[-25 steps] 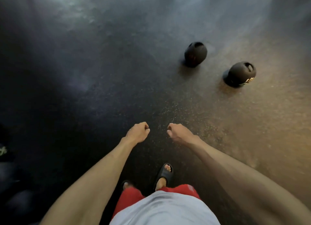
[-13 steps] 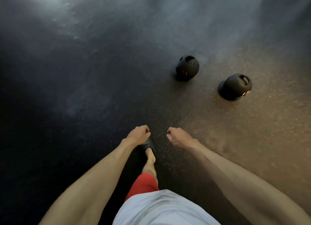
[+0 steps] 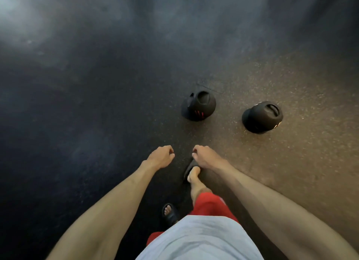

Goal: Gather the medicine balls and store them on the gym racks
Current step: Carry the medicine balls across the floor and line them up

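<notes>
Two black medicine balls with recessed handles lie on the dark rubber floor ahead of me. The nearer ball (image 3: 198, 106) carries red markings; the other ball (image 3: 262, 117) sits to its right with light lettering on its side. My left hand (image 3: 160, 156) and my right hand (image 3: 206, 156) hang side by side in front of me, both loosely curled and holding nothing. They are short of the balls, a step or so away. No rack is in view.
Speckled rubber flooring (image 3: 97, 104) spreads in every direction, dark on the left and lit brownish on the right. My feet in black slides (image 3: 170, 213) are below my hands, the right one stepping forward.
I have walked forward: both balls have come closer and lower in the view. My hands kept their curled pose, and my feet alternated steps.
</notes>
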